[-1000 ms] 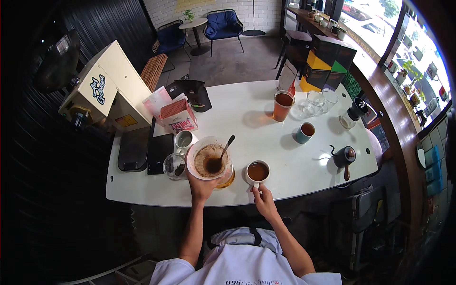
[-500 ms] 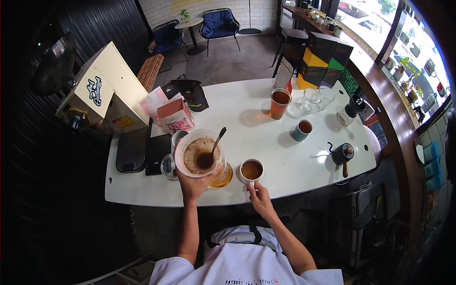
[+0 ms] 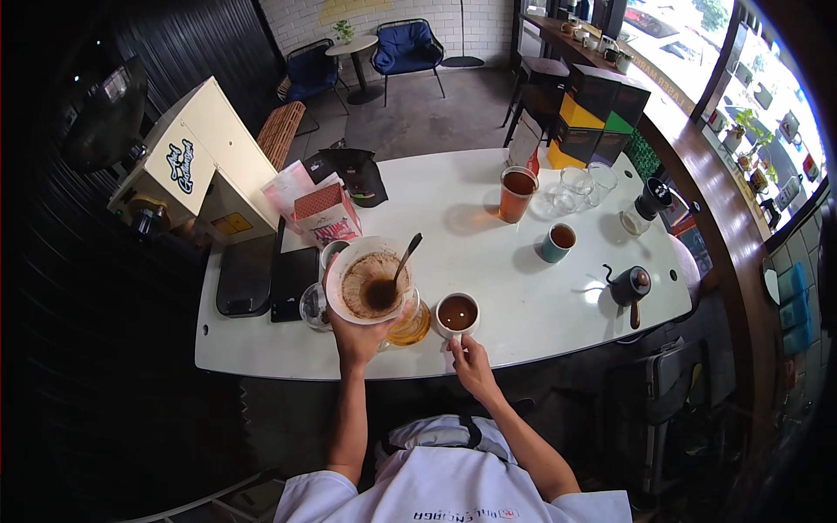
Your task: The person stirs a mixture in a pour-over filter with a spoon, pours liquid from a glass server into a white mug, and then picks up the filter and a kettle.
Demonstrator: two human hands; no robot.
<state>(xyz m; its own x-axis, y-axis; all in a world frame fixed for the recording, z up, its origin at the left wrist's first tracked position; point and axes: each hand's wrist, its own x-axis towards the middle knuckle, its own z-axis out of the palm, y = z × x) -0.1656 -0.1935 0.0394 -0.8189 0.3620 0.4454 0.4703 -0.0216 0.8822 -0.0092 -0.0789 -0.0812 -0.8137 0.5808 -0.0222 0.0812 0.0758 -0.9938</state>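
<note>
My left hand [image 3: 356,342] is closed round the underside of a coffee dripper [image 3: 334,305], raised above the near edge of the table. Wet brown grounds coat its filter, dark liquid pools at the bottom, and a spoon [image 3: 407,255] leans out over the rim. Partly hidden behind the dripper is a glass server [image 3: 413,329] with amber liquid. My right hand [image 3: 472,364] grips the handle of a white mug [image 3: 458,315] holding brown coffee, just right of the server. Whether the mug rests on the table or is slightly lifted I cannot tell.
On the white table [image 3: 540,305] stand a tall cup of amber drink [image 3: 517,195], a teal cup [image 3: 557,242], clear glasses [image 3: 575,189], a hand grinder [image 3: 647,207] and a black kettle [image 3: 629,284]. A cream grinder machine [image 3: 214,166] and a pink box [image 3: 326,213] are left.
The mug has shifted slightly left toward the server, and small bright spots now show on its coffee. My left hand keeps its hold on the dripper. The whole view has shifted a little.
</note>
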